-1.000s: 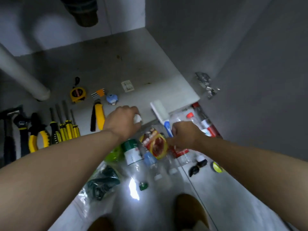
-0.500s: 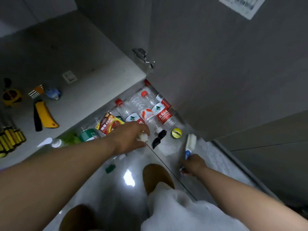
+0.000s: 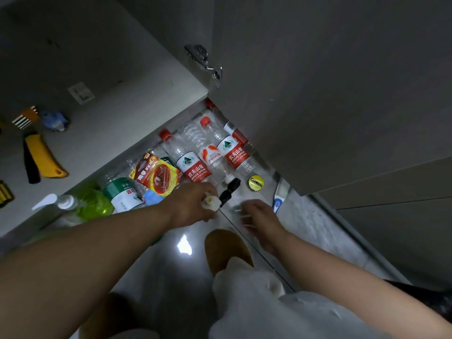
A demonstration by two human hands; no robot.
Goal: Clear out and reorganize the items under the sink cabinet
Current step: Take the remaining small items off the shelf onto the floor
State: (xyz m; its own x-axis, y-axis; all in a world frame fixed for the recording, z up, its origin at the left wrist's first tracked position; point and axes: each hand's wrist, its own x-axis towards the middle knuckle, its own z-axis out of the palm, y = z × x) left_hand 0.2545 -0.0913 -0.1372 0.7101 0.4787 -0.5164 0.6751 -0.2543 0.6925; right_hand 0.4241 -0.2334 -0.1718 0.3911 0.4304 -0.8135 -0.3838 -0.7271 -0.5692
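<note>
Head view, looking down at the floor before the open cabinet. Left hand (image 3: 190,205) pinches a small white plastic piece (image 3: 210,203) between thumb and curled fingers, low over the floor and just beside a black clip (image 3: 230,190). The piece looks light and rigid, probably smooth. A pinch across its sides suits it, though so small a thing could slip out. Right hand (image 3: 259,216) hovers near a blue-handled brush (image 3: 278,198), fingers loosely extended and blurred, holding nothing that shows. Water bottles (image 3: 193,155) lie on their sides along the cabinet's foot, with a red-and-yellow packet (image 3: 156,177), a green soap bottle (image 3: 91,204) and a yellow tape roll (image 3: 256,182). The bottles would likely roll if nudged. Cabinet door (image 3: 318,94) stands open at the right, narrowing the reach. A yellow knife (image 3: 44,157) lies on the cabinet shelf (image 3: 122,106).
</note>
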